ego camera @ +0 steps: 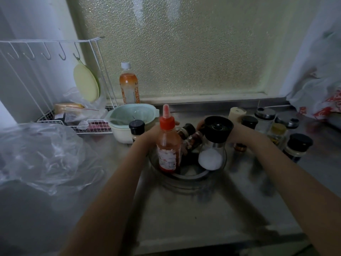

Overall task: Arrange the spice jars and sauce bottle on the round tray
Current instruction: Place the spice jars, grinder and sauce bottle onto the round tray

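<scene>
Sauce bottle (168,146) & salt grinder (214,141) upright on tray (186,175), mid counter; two jars (191,136) leaning at its back. My left hand (151,134) & right hand (234,133) reach behind them, grip hidden, can't tell. Approx half done: jars (276,130) at counter's right still off.

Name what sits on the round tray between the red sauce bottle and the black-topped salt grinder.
In the head view, two dark-capped spice jars, leaning, lie between the red sauce bottle and the salt grinder on the round tray.
</scene>
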`<state>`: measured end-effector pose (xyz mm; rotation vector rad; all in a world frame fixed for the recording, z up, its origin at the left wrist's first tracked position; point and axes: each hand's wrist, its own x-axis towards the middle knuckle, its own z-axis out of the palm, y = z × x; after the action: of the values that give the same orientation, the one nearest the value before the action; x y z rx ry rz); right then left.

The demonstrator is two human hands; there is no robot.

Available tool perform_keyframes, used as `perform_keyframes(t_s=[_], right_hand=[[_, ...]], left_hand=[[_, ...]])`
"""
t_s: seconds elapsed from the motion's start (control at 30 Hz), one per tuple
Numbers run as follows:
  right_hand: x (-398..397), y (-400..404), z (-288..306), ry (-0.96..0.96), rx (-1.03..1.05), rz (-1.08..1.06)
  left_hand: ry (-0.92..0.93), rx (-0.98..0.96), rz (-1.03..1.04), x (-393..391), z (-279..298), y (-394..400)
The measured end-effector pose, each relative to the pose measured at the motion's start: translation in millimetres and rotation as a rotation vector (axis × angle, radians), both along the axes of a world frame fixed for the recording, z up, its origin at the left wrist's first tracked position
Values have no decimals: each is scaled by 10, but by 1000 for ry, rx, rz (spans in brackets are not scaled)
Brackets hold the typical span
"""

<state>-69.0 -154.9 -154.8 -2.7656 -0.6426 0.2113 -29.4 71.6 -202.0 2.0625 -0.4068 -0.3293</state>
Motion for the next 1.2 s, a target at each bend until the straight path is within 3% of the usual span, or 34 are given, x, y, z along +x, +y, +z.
perform_keyframes(t_s=[0.1, 0.23, 0.4, 0.5, 0.7, 0.93, 1.0, 1.07, 1.1, 1.2], right_hand=[[117, -89, -42, -98, 376, 63], [241, -53, -78, 159, 772, -24], [271, -25, -181, 270, 842, 20], [298, -9, -270, 392, 973, 34], [295, 45, -332, 452, 1033, 86], [266, 144, -341, 559, 1126, 118], [245, 114, -302, 576, 1112, 85], [175, -12, -180, 442, 1021, 22], [135, -116, -94, 283, 945, -36], [20, -562, 208, -272, 824, -364]], left_hand=[[-59, -210, 158, -147, -31, -8], [-15, -405, 258, -224, -46, 32], [35, -504, 236, -334, -12, 68], [97, -665, 211, -405, 18, 78], [37, -778, 31, -480, 124, 132], [-134, -898, 114, -521, 362, 257], [-226, -975, 269, -561, 417, 302], [-375, -932, 583, -597, 390, 357], [-473, -833, 729, -618, 352, 381], [-617, -453, 812, -669, 116, 424]])
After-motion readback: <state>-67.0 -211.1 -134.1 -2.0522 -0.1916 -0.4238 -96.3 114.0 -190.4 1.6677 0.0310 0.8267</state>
